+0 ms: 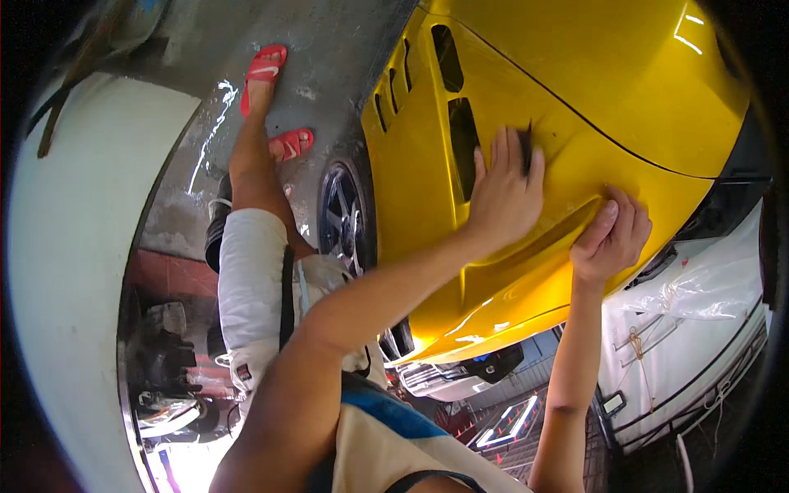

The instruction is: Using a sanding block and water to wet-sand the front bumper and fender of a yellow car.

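Under both hands is a glossy yellow car front (542, 99), its surface running in loose folds as a sheet of yellow film (526, 246). My left hand (505, 193) presses on the panel beside the dark vents, fingers closed round a small flat black squeegee (526, 149). Part of that tool is hidden by the fingers. Farther right, my right hand (612, 234) is curled at the film's raised fold, thumb and fingers pinching it. Stretch creases run between the two hands.
Legs in pale shorts (255, 255) and red sandals (292, 145) are on the wet-looking grey floor (329, 74). A spoked wheel (341, 214) sits by the car's side. Clear plastic sheeting (699, 279) hangs right; a large white panel (82, 246) stands left.
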The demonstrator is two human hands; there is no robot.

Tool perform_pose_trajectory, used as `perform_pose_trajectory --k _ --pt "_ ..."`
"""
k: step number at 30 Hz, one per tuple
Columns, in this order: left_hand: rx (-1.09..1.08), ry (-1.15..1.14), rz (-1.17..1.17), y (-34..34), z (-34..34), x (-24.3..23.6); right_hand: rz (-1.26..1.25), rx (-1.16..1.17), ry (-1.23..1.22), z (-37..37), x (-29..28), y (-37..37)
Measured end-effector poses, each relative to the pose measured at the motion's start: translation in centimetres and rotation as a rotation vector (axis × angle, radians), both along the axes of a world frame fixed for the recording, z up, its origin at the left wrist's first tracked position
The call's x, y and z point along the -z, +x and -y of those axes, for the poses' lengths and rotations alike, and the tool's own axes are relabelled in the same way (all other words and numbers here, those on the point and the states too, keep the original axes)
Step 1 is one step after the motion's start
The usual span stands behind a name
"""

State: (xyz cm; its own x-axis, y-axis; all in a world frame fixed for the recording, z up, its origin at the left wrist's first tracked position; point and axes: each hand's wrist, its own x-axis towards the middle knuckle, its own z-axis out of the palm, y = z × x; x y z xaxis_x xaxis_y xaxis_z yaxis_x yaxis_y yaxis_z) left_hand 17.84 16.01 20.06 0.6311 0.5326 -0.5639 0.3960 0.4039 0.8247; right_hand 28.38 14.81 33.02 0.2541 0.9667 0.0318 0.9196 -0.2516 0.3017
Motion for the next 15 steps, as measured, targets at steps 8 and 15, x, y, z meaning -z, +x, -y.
perform_pose_trajectory --k 8,15 --pt "0.071 -0.274 -0.118 2.1 -0.7 2.4 -0.005 0.015 -0.021 0.0 0.4 -0.2" --pt "-0.015 -0.377 -0.172 4.0 -4.0 7.3 -0.008 0.025 -0.069 0.5 0.0 0.2"
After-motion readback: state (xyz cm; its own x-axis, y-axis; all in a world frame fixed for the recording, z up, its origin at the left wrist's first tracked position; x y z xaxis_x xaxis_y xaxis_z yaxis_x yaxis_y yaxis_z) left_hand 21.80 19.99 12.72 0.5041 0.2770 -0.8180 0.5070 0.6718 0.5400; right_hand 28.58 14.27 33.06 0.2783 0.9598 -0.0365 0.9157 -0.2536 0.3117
